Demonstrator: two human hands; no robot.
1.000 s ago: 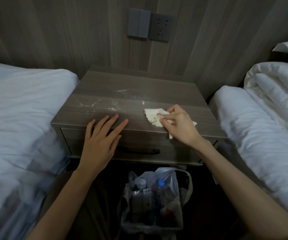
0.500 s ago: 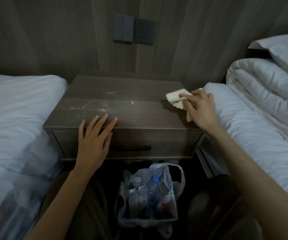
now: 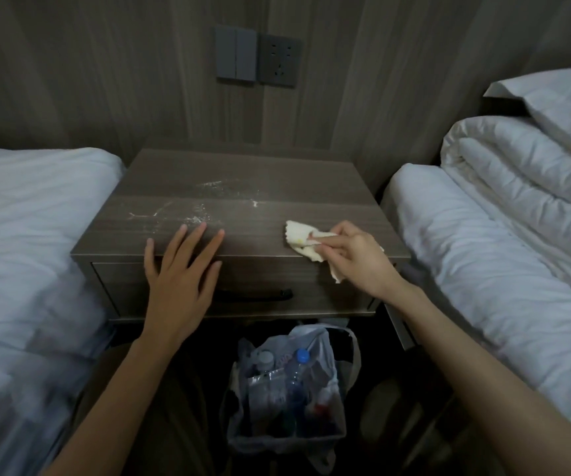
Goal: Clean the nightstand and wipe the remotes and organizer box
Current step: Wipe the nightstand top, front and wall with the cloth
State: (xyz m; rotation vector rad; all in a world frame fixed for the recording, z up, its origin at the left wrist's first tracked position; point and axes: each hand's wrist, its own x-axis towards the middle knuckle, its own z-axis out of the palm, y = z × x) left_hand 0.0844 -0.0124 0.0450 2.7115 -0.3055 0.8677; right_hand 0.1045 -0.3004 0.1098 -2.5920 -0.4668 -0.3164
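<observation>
Left hand (image 3: 177,280): flat, fingers straight, on the front edge of the nightstand (image 3: 242,180).
Right hand (image 3: 356,259): pinches a cream cloth (image 3: 299,235) near the front-right corner.
White dust (image 3: 198,214): mid-top.

nightstand (image 3: 242,180) | on top: white dust (image 3: 201,214), cloth (image 3: 299,237)

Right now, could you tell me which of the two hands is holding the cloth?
The right hand pinches the cloth on the nightstand; the left hand rests flat at its front edge, holding nothing.
</observation>
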